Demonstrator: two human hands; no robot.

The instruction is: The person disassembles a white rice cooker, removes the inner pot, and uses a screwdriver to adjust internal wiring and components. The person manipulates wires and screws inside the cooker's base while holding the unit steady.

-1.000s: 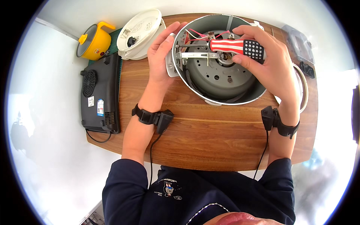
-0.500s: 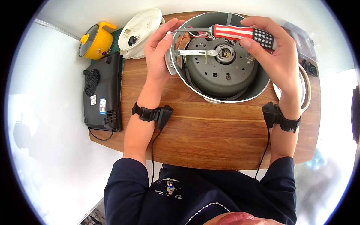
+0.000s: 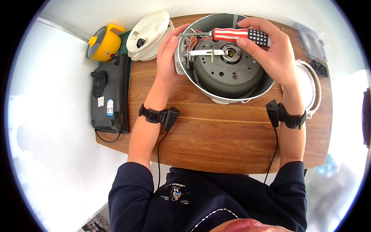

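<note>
My left hand point(image 3: 168, 58) grips the left side of an opened round metal appliance housing point(image 3: 205, 91), fingers wrapped over its outer fitting. Inside are a grey perforated plate point(image 3: 228, 75), a silver lever arm point(image 3: 205, 52) and red and white wires. My right hand point(image 3: 276, 58) holds a screwdriver point(image 3: 232, 34) with a striped-and-starred handle almost horizontally across the housing's upper part. Its shaft points left to the left rim, near my left fingertips; I cannot tell exactly what the tip touches.
On the wooden table point(image 3: 205, 139), a black appliance point(image 3: 108, 96), a yellow pot point(image 3: 104, 42) and a cream lid point(image 3: 148, 34) lie left. A white ring part point(image 3: 309, 106), a clear plastic case point(image 3: 309, 38) and a black piece point(image 3: 319, 68) lie right. Black cables hang from both wrist straps.
The screwdriver rose from beside the lever arm toward the upper left rim, then dipped slightly and shifted left. My right hand moved with it; my left hand still grips the housing.
</note>
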